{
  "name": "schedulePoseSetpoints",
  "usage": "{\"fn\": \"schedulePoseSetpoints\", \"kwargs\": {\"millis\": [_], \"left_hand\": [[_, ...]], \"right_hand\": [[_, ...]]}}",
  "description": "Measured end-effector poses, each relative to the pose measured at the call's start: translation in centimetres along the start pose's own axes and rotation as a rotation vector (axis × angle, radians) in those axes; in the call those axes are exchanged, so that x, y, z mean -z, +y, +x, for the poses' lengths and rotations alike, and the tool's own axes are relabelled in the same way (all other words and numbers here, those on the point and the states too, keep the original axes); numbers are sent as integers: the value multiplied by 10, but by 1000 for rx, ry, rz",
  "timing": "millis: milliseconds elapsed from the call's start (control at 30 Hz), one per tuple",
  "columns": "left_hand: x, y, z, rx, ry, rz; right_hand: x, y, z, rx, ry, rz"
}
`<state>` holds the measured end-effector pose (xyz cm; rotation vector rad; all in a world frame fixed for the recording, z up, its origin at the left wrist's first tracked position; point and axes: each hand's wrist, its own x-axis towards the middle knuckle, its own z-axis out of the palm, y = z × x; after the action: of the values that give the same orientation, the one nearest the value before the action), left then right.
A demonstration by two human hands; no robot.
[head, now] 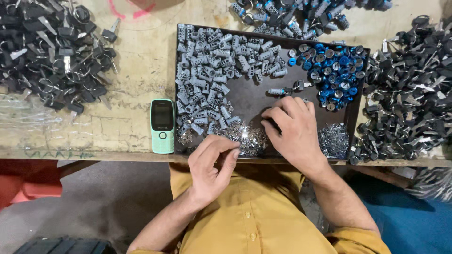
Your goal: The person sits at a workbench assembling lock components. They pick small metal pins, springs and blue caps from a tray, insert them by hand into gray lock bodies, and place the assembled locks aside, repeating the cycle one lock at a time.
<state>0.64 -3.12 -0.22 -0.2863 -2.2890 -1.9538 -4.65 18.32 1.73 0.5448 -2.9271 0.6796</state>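
Observation:
A dark tray point(256, 96) lies on the worn workbench. It holds several grey lock cylinders point(207, 70) at its left, blue caps point(336, 70) at its right, and a heap of tiny silver pieces point(247, 136) near the front edge. My left hand point(212, 167) hovers over the tray's front edge with fingers curled and pinched together; whether it holds a small piece is not visible. My right hand point(292, 129) rests palm down on the tray, fingertips at the silver heap. A single assembled cylinder with key point(287, 89) lies just beyond it.
A green push-button phone point(162, 126) lies left of the tray. Piles of black-headed keys on rings sit at far left point(52, 51) and far right point(414, 99). More blue-and-grey cylinders point(301, 16) are heaped behind the tray. Thin metal pins point(333, 140) fill the tray's front right corner.

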Motion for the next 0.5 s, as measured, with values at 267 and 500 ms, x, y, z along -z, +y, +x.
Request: {"fn": "schedulePoseSetpoints", "kwargs": {"millis": [267, 500], "left_hand": [[-8, 13, 0, 33, -19, -12], [-21, 18, -5, 77, -264, -228]], "right_hand": [[14, -16, -20, -82, 105, 398], [19, -34, -64, 101, 241, 454]]}}
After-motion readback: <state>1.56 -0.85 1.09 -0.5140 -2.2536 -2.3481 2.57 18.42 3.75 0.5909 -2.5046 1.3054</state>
